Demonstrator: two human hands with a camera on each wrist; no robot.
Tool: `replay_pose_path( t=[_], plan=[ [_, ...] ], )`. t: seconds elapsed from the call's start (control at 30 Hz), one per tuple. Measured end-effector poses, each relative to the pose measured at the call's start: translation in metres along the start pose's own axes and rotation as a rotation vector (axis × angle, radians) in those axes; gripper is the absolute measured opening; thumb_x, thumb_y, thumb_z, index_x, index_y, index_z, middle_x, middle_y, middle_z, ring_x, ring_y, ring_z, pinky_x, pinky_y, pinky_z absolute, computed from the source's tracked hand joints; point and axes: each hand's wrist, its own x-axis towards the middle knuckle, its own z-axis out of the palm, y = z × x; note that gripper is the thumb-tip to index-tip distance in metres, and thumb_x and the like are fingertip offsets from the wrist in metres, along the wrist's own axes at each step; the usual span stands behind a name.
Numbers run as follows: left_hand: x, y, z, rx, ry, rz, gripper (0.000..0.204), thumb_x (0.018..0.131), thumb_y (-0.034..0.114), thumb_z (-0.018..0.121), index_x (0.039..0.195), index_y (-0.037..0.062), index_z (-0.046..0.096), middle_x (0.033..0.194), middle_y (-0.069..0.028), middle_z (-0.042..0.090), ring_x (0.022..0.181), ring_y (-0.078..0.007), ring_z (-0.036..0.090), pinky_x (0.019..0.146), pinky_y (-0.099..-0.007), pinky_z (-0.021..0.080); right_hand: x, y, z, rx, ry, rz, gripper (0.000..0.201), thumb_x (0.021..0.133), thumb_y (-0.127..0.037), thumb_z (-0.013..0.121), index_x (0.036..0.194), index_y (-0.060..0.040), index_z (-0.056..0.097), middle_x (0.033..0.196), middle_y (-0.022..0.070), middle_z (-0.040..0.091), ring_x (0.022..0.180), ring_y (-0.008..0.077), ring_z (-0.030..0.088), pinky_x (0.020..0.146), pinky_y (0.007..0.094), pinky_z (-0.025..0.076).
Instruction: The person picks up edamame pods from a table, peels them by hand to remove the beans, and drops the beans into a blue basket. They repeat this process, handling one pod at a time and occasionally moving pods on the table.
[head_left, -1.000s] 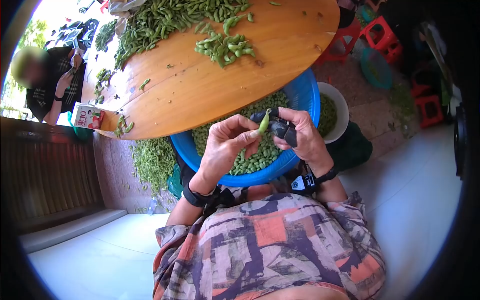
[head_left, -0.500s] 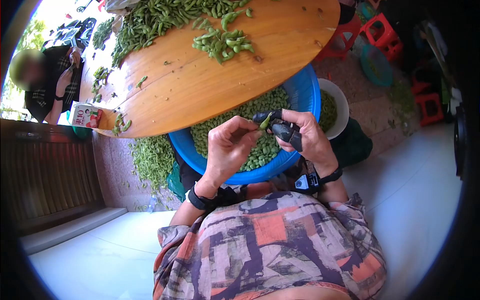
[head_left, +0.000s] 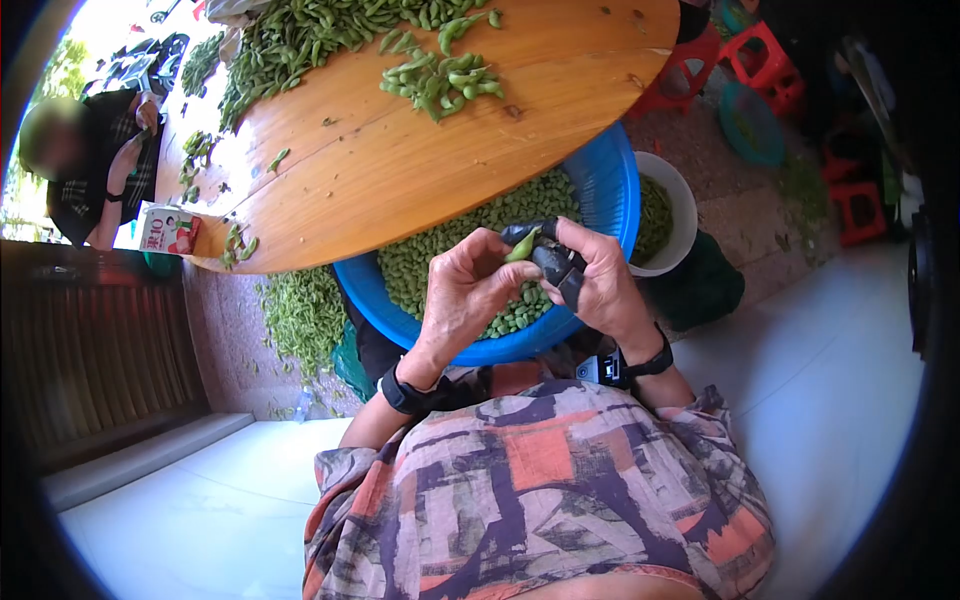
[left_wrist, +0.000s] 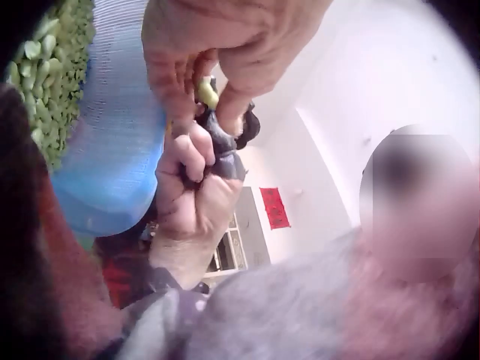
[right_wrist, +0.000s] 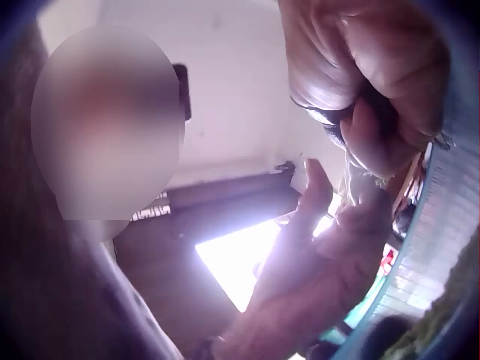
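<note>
Left hand point(head_left: 462, 290): fingers pinching pod point(head_left: 522, 246)
Right hand point(head_left: 603, 285): fingers gripping pod
Table point(head_left: 400, 165): overhangs basin point(head_left: 606, 190)
Bowl point(head_left: 688, 215): right of basin

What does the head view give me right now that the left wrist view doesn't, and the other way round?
Only the head view: the orange-brown wooden table with loose green pods, the round white bowl, and the white-and-red printed carton.

Only the left wrist view: a red rectangular sheet with dark marks against pale surfaces.

Both: the blue plastic basket holding shelled green beans, and the left hand and right hand, black coverings on the latter's fingers, meeting at one green pod.
</note>
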Motion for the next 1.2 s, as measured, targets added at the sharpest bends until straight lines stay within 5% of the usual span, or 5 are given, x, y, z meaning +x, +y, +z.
replay_pose_path(
  t=[0.43,0.6,0.7,0.8,1.2],
  plan=[
    [0.008,-0.008,-0.006,0.046,-0.079,-0.156,0.026,0.104,0.024,0.045,0.094,0.0013,0.053,0.065,-0.0001,0.052,0.053,-0.0077,0.048,0.048,-0.0232,0.039,0.001,0.02,0.025,-0.561,0.229,-0.278,0.017,0.073,0.004,0.053,0.09,0.0018,0.054,0.081,0.0186,0.048,0.075,0.0431,0.053,0.063,0.0449,0.045],
    [0.008,-0.014,-0.001,-0.105,0.024,-0.219,0.015,0.098,0.017,0.052,0.095,0.0023,0.05,0.071,-0.0014,0.054,0.061,-0.013,0.051,0.06,-0.0276,0.047,0.005,0.025,0.032,-0.614,0.275,-0.337,0.016,0.073,0.004,0.055,0.089,0.0023,0.054,0.085,0.0195,0.049,0.077,0.0427,0.054,0.064,0.0469,0.045],
    [0.003,-0.028,-0.008,0.425,-0.001,0.209,0.029,0.071,-0.007,0.064,0.096,-0.0015,0.049,0.075,-0.0162,0.06,0.071,-0.0364,0.06,0.097,-0.0454,0.045,0.008,0.027,0.033,-0.583,0.265,-0.318,0.016,0.073,0.005,0.055,0.09,0.002,0.054,0.083,0.0196,0.05,0.076,0.0426,0.054,0.064,0.0466,0.045],
    [0.009,-0.043,-0.015,0.72,0.034,0.592,0.033,0.068,-0.01,0.065,0.096,-0.0009,0.049,0.072,-0.0155,0.06,0.071,-0.035,0.06,0.097,-0.0443,0.046,0.01,0.029,0.031,-0.568,0.26,-0.315,0.018,0.073,0.005,0.055,0.091,0.0019,0.056,0.082,0.0194,0.05,0.076,0.0426,0.054,0.064,0.0458,0.045],
    [0.012,-0.037,-0.012,0.639,-0.005,0.44,0.01,0.082,-0.007,0.057,0.082,-0.0005,0.05,0.08,-0.0086,0.058,0.062,-0.016,0.052,0.072,-0.0247,0.049,0.011,0.029,0.024,-0.382,0.227,-0.219,0.013,0.078,0.001,0.059,0.091,0.0015,0.059,0.077,0.0143,0.055,0.069,0.0307,0.058,0.06,0.037,0.045]
  ],
)
